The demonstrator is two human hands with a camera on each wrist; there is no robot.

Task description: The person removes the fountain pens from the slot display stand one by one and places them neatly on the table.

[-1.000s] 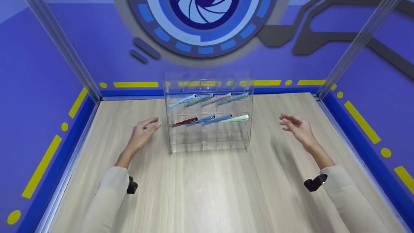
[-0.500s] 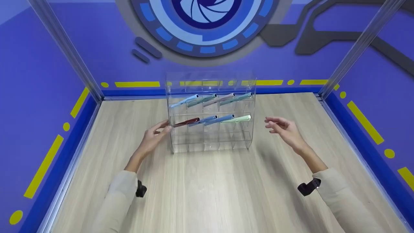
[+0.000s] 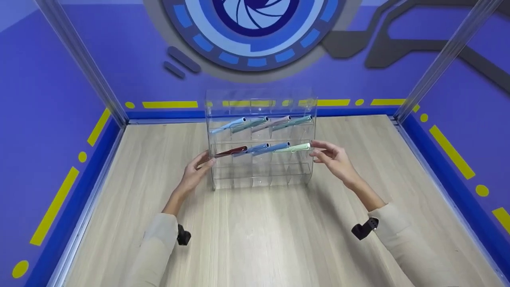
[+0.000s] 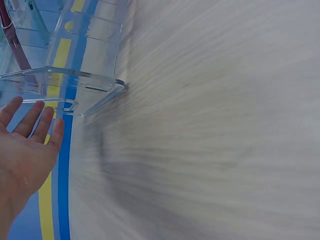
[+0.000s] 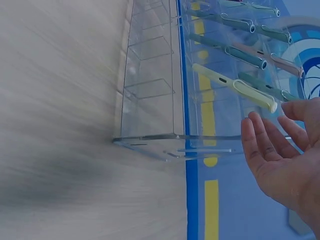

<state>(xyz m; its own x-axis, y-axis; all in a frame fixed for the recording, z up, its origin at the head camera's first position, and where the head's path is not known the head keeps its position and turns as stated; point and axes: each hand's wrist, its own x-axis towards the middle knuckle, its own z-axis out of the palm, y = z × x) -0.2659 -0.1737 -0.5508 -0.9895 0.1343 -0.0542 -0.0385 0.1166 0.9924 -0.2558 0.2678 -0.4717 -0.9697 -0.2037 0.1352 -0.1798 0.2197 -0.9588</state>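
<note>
A clear acrylic pen rack (image 3: 261,170) stands upright on the table with pens lying slanted in its upper and middle rows. My left hand (image 3: 194,173) is at the rack's left side, thumb by the front edge and fingers along the side panel. In the left wrist view its fingers (image 4: 31,117) are extended, close to that panel. At the opposite side, my right hand (image 3: 336,161) has its fingertips right at the panel, near a pale green pen (image 3: 297,148). Its fingers look loosely bent in the right wrist view. A dark red pen (image 3: 232,151) lies nearest the left hand.
Two blue pens, one of them here (image 3: 279,147), share the middle row. Above lie a light blue pen (image 3: 229,125), a pink pen (image 3: 272,123) and teal ones. The rack's lowest row holds no pens. A blue wall (image 3: 159,87) rises behind the wooden table (image 3: 255,231).
Both hands have moved inward to the rack's sides, the left arriving first and the right following from farther out. The pens keep their places in the rack.
</note>
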